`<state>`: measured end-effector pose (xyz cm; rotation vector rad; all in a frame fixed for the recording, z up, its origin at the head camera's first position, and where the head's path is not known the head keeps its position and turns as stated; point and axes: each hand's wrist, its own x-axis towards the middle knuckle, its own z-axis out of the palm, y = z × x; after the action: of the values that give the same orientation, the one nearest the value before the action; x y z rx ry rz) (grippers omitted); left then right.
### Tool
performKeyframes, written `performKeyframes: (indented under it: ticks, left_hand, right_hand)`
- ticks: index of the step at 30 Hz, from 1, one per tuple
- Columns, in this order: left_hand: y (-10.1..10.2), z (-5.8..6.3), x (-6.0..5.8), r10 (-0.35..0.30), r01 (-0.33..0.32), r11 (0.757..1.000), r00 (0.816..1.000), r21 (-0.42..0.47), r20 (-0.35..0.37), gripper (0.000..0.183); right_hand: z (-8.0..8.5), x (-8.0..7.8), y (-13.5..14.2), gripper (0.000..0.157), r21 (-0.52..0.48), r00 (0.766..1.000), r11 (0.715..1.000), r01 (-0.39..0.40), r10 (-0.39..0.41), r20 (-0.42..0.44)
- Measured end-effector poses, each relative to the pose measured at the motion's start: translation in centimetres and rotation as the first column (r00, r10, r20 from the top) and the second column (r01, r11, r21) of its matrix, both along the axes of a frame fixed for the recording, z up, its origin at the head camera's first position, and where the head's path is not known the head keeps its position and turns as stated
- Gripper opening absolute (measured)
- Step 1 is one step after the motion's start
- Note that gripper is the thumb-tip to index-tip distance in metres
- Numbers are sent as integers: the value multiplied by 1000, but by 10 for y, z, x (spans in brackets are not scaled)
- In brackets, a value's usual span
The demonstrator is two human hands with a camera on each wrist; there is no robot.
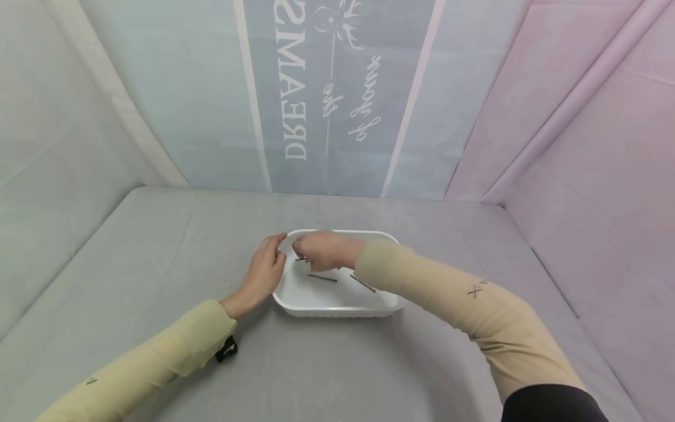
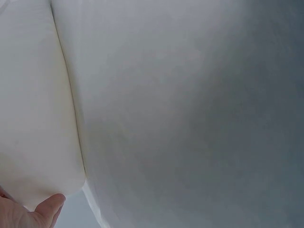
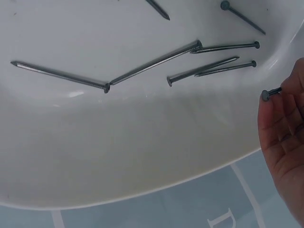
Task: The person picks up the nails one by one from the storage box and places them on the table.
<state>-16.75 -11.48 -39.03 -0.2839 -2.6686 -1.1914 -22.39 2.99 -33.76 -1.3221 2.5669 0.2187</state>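
Observation:
A white tray (image 1: 337, 309) holds several metal nails, among them a nail (image 1: 323, 278) and a slanted nail (image 1: 362, 283). My left hand (image 1: 263, 266) grips the tray's left rim; in the left wrist view a fingertip (image 2: 56, 200) lies against the white wall. My right hand (image 1: 324, 249) is over the tray's far left part. Close up in the right wrist view, the right hand (image 3: 287, 135) pinches a nail (image 3: 267, 95), its flat head sticking out between the fingers. Most of its shank is hidden.
Near the held nail lie a short nail (image 3: 242, 18), a pair of close nails in a small group, and a long nail (image 3: 59, 76). The tray stands on a grey cloth-covered table (image 1: 200, 234). Behind rises a printed fabric backdrop (image 1: 337, 170), with fabric walls at both sides.

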Motion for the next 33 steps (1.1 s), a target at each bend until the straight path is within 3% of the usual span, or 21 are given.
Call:
performKeyframes:
  ticks: [6,33]
  left_hand:
    - [1,0,0,-3,3,1000,1000,-9,-5,41]
    - [2,0,2,0,0,1000,1000,6,14,42]
  right_hand:
    - [10,0,6,23,2,1000,1000,23,-23,-14]
    - [31,-9,57,27,-226,995,969,96,-92,25]
